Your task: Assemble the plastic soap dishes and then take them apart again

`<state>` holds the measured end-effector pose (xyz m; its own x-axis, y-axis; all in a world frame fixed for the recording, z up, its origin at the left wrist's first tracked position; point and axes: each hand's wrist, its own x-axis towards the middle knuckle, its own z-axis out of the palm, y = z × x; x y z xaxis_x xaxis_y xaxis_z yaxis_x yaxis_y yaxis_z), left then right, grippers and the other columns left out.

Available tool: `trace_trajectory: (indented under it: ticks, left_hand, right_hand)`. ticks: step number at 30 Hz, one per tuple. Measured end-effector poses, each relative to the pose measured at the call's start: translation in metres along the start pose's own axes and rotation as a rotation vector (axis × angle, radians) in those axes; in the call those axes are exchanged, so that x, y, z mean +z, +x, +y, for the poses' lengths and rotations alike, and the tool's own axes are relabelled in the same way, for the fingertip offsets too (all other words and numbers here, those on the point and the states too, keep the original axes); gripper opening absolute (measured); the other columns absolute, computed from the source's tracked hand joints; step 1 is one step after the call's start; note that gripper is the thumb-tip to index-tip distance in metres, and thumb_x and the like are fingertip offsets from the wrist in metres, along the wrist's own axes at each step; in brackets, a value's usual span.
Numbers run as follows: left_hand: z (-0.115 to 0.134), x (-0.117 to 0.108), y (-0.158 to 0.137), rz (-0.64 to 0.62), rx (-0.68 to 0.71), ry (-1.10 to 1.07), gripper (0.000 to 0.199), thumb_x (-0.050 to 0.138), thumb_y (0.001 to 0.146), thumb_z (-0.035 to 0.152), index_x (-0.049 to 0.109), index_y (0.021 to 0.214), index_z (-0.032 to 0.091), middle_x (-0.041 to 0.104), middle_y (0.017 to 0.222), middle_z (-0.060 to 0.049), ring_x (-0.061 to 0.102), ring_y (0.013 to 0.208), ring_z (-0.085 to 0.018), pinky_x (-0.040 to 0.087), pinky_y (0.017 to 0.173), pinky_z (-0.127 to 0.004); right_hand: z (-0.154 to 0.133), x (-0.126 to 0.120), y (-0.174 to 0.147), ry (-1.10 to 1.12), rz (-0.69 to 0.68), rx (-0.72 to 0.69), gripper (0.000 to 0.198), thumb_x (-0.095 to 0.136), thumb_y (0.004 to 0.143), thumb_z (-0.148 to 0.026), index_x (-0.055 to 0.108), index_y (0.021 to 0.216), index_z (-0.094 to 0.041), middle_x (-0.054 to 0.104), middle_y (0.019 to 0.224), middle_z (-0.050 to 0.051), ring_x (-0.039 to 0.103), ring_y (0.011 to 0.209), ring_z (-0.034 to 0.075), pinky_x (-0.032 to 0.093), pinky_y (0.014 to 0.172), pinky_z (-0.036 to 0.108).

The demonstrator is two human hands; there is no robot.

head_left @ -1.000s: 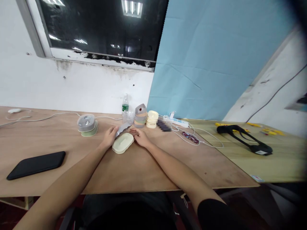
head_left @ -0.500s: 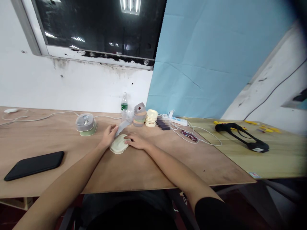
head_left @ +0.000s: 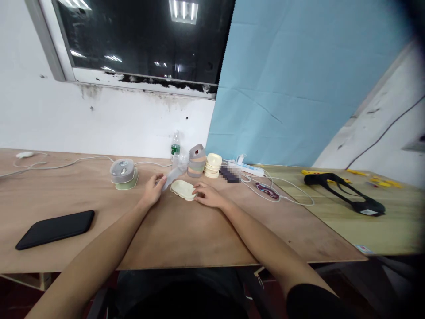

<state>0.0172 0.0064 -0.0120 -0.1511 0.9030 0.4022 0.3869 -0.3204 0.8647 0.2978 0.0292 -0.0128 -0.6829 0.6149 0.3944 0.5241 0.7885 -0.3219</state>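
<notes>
My right hand (head_left: 210,196) pinches the right edge of a shallow cream lid (head_left: 182,189) with thumb and fingers. The lid is tilted a little, close above the tabletop or touching it; I cannot tell which. My left hand (head_left: 154,190) is closed on the near end of a translucent, frosted plastic piece (head_left: 171,176), which slants away toward some clear plastic pieces (head_left: 180,160). Behind the lid stand a stack of similar cream lids (head_left: 213,167) and a stack of grey, peach and green container bodies (head_left: 196,165).
To the left are stacked round containers, grey over green (head_left: 124,173), and a black phone-like slab (head_left: 56,228). A bottle (head_left: 175,144) stands near the wall. White cables, a power strip (head_left: 252,170) and a dark red packet (head_left: 267,191) lie right. A black strap-like frame (head_left: 345,195) rests on the adjoining table.
My right hand has moved right and slightly away from my left hand, taking the cream lid with it. My left hand keeps hold of the translucent piece. The view has shifted slightly.
</notes>
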Motion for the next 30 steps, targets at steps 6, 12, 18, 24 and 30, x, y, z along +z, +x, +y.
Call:
trace_trajectory:
  ticks: [6, 12, 18, 24, 30]
  left_hand:
    - [-0.007, 0.001, 0.001, -0.025, 0.0, 0.01, 0.058, 0.048, 0.083, 0.06, 0.059, 0.116, 0.013, 0.063, 0.121, -0.014, 0.059, 0.11, -0.028, 0.043, 0.098, -0.041]
    - [-0.005, 0.002, -0.003, -0.089, 0.043, 0.182, 0.058, 0.047, 0.082, 0.061, 0.059, 0.117, 0.017, 0.062, 0.122, -0.012, 0.058, 0.112, -0.029, 0.043, 0.098, -0.042]
    - [0.006, -0.002, -0.012, -0.154, 0.121, 0.301, 0.062, 0.048, 0.081, 0.062, 0.056, 0.123, 0.017, 0.061, 0.121, -0.012, 0.056, 0.113, -0.029, 0.042, 0.098, -0.042]
    - [0.01, -0.005, -0.014, -0.172, 0.15, 0.338, 0.061, 0.049, 0.081, 0.061, 0.056, 0.123, 0.018, 0.061, 0.12, -0.012, 0.056, 0.111, -0.03, 0.042, 0.095, -0.042]
    - [0.012, -0.004, -0.014, -0.19, 0.176, 0.329, 0.059, 0.05, 0.08, 0.062, 0.057, 0.121, 0.02, 0.061, 0.122, -0.011, 0.056, 0.112, -0.03, 0.043, 0.094, -0.039]
  right_hand:
    - [0.001, -0.024, -0.039, -0.012, 0.023, 0.062, 0.015, 0.055, 0.089, -0.031, 0.063, 0.092, -0.019, 0.062, 0.092, 0.006, 0.058, 0.084, 0.018, 0.044, 0.075, 0.029]
    - [0.037, -0.086, -0.044, -0.254, 0.42, 0.252, 0.02, 0.05, 0.09, -0.035, 0.062, 0.094, -0.019, 0.06, 0.093, 0.007, 0.056, 0.081, 0.019, 0.043, 0.075, 0.031]
    - [0.087, -0.106, 0.024, -0.411, 0.416, 0.468, 0.017, 0.051, 0.086, -0.026, 0.063, 0.095, -0.017, 0.06, 0.099, 0.01, 0.056, 0.094, 0.022, 0.042, 0.084, 0.033]
    - [0.101, -0.082, 0.061, -0.434, 0.348, 0.58, 0.019, 0.051, 0.086, -0.022, 0.064, 0.098, -0.016, 0.06, 0.102, 0.011, 0.057, 0.093, 0.02, 0.042, 0.084, 0.03]
    - [0.094, -0.066, 0.049, -0.43, 0.468, 0.492, 0.028, 0.046, 0.088, -0.026, 0.062, 0.109, -0.015, 0.056, 0.112, 0.013, 0.057, 0.097, 0.022, 0.042, 0.09, 0.033]
